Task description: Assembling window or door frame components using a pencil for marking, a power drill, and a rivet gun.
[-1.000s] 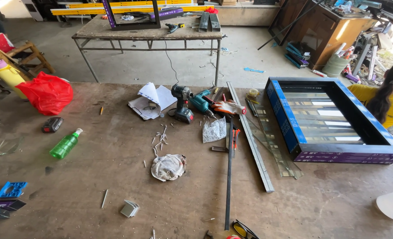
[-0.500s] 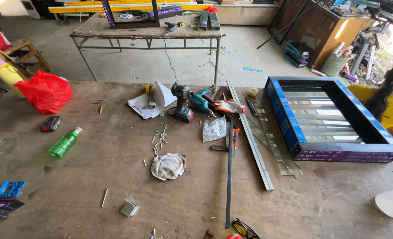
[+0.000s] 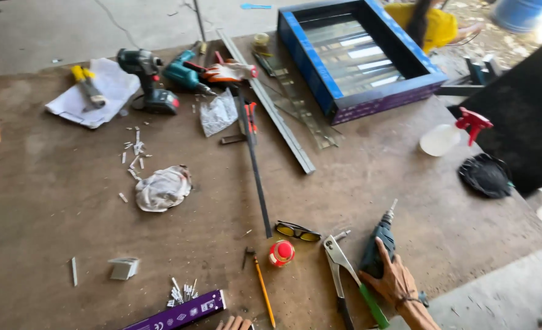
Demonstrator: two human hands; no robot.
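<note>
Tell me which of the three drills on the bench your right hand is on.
The dark green drill at the near edge, beside the rivet pliers; the right hand grips it. The other two lie at the far side.

The dark green drill [image 3: 378,244] lies flat near the table's near right edge, its bit pointing far and slightly right. Just left of it lie open pliers [image 3: 344,272] with a green handle, jaws pointing far.
</note>
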